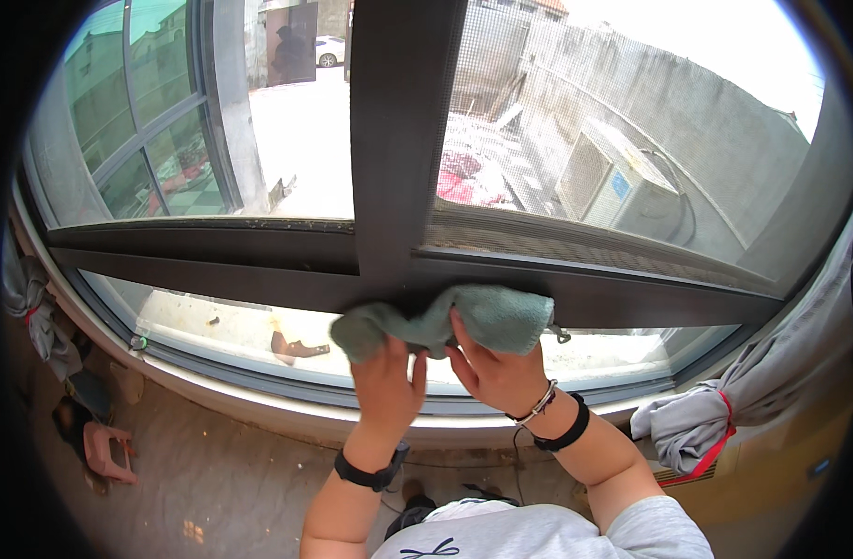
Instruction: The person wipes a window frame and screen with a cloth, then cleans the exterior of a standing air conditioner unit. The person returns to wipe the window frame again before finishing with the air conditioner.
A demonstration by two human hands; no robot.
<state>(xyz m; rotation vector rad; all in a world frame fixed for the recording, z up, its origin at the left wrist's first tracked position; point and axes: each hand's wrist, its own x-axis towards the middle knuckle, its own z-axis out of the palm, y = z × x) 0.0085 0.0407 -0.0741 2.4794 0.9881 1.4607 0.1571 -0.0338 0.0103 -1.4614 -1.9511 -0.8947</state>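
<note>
A grey-green cloth (499, 318) lies bunched against the dark window frame (391, 276), where the upright bar meets the lower rail. Both my hands are on it. My left hand (388, 391) holds the cloth's left end, its fingers partly hidden under the fabric. With fingers spread over its lower edge, my right hand (499, 370) presses the right part of the cloth. A small metal window catch (560, 335) sticks out just right of the cloth. Behind the frame's right half is an insect screen (496, 140).
Grey curtains tied with red hang at right (685, 423) and left (42, 328). A pink plastic stool (108, 451) stands on the floor at lower left. The window sill (293, 412) curves below my hands. Outside stands an air-conditioner unit (618, 182).
</note>
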